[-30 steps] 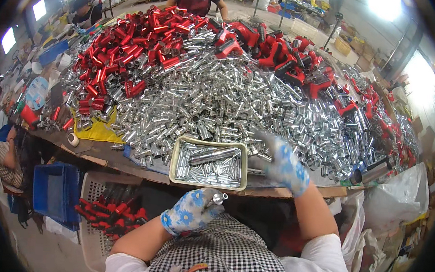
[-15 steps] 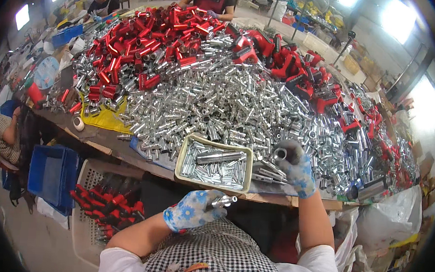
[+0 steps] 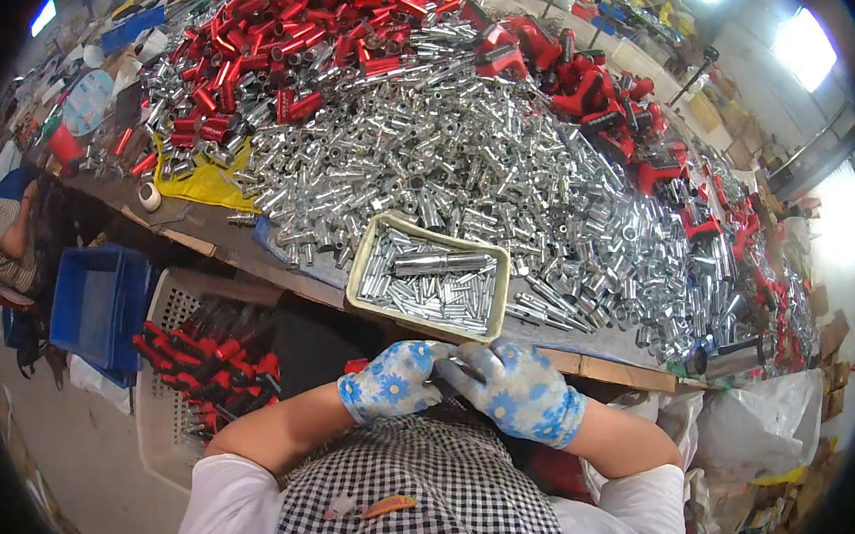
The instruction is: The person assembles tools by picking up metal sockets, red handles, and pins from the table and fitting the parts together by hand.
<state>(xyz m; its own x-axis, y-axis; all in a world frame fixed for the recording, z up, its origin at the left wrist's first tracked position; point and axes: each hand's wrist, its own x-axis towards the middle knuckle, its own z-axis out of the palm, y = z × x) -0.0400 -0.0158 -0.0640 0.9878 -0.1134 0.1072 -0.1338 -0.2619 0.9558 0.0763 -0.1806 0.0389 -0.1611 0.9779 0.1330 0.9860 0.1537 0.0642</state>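
Note:
My left hand and my right hand, in blue-flowered gloves with grey palms, meet in front of my checked apron. Both are closed, fingertips against each other. The silver stepped metal part that the left hand held a moment ago is now mostly covered by the gloves. Whatever the right fingers grip is hidden too. Just beyond the hands, a cream plastic bin sits at the table edge, with small silver pins and a few thicker silver tubes in it.
Loose silver metal parts heap across the table, with red tubes at the back and red tool housings at back right. Below left stand a white crate of red-black tools and blue bins. A person sits far left.
My right hand has come back from the pile, down and left, to meet my left hand. The silver part in the left hand has become covered. The view has tilted slightly downward.

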